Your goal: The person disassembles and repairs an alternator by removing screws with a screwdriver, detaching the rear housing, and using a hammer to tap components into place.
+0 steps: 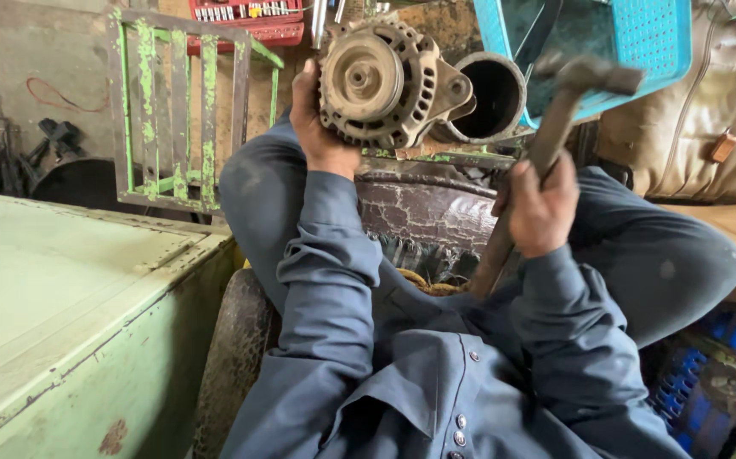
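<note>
Left grip: the left hand [321, 127] is closed on the near left edge of the alternator [385, 81], fingers wrapped round behind its rim, thumb side toward the camera; the hold looks firm.
Right grip: the right hand [540, 208] is a closed fist round the wooden handle of the hammer [555, 127], taken at about mid-length, with more handle running down past the fist toward the lap.
Alternator: held upright in the air in front of the knees, pulley face turned toward the camera, mounting ear jutting to the right; it rests on nothing that can be seen.
Hammer axis: the handle slants up and slightly right from the fist; the metal head sits at the top, blurred, lying crosswise.
Key relation: the hammer head is to the right of the alternator and at about its height, apart from it; a dark open pipe [491, 93] shows in the gap between them.
Nearer hand: the left touches the alternator; the right reaches it only through the hammer.
Around: blue basket [640, 42] behind the hammer head; green metal frame [177, 110] to the left; pale green cabinet [62, 297] at the left knee.
</note>
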